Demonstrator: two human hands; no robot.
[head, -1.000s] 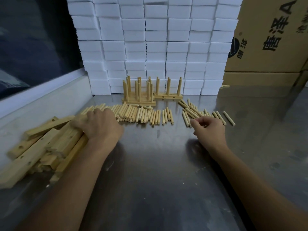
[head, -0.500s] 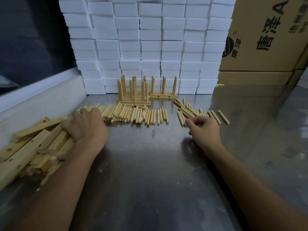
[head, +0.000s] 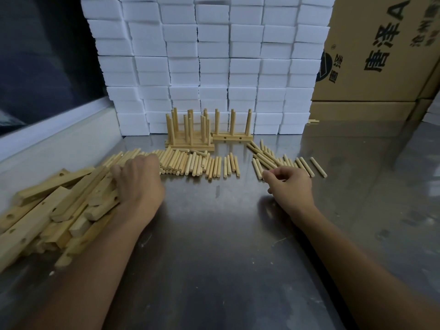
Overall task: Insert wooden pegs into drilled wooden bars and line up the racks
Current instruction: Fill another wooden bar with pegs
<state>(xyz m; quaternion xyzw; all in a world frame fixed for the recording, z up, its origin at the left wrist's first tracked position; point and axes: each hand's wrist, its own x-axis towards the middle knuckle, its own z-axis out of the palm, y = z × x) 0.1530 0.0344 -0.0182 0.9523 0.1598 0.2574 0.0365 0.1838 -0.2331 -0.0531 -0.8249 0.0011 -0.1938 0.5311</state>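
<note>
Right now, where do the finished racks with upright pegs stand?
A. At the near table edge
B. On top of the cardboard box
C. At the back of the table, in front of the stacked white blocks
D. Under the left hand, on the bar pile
C: the finished racks stand upright at the far side of the table, just in front of the stacked white blocks, beyond the loose pegs.

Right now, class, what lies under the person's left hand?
The left hand rests on the pile of drilled wooden bars, its fingers curled over one. What its palm covers is hidden.
</note>
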